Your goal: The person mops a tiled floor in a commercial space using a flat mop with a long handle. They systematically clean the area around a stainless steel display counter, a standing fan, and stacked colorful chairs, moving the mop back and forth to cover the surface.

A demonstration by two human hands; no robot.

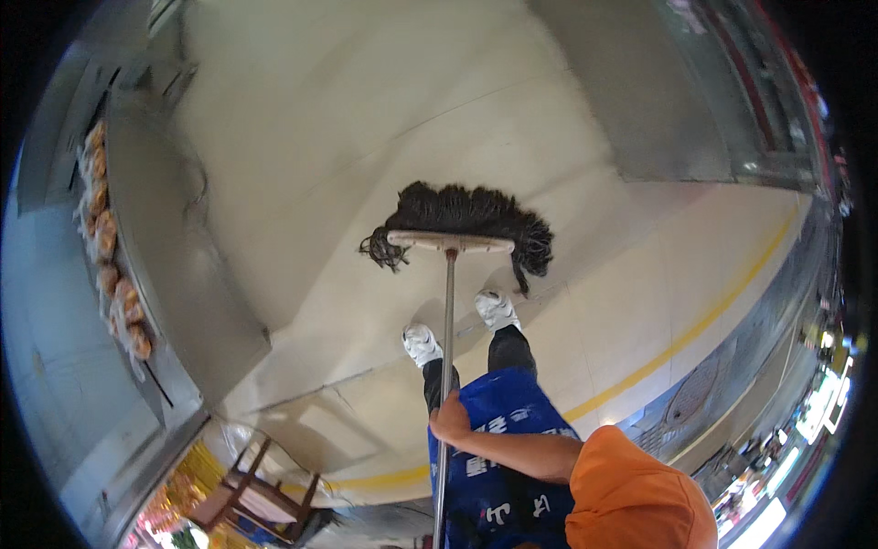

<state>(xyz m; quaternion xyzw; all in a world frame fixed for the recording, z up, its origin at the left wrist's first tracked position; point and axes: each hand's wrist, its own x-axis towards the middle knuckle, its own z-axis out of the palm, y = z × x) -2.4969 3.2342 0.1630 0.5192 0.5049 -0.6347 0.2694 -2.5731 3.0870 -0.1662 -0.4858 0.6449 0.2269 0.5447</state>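
Note:
A wide mop (462, 213) with dark, stringy yarn lies spread on the pale floor in front of my feet. Its yarn hangs from a light-coloured crossbar, and a long metal handle (449, 316) runs from there back toward my body. My right hand (450, 420) is wrapped around this handle at about waist height, its arm coming out of an orange sleeve (631, 494). Behind the handle hangs my blue apron (512, 412) with white print. My left hand does not show.
White-covered shoes (422, 345) stand just behind the mop. A metal counter (187, 265) bounds the left side, with bagged brown food (105, 233) along it. A wooden chair (251, 499) is at lower left. A yellow floor line (700, 325) curves along the right; a grey metal unit (654, 101) stands beyond.

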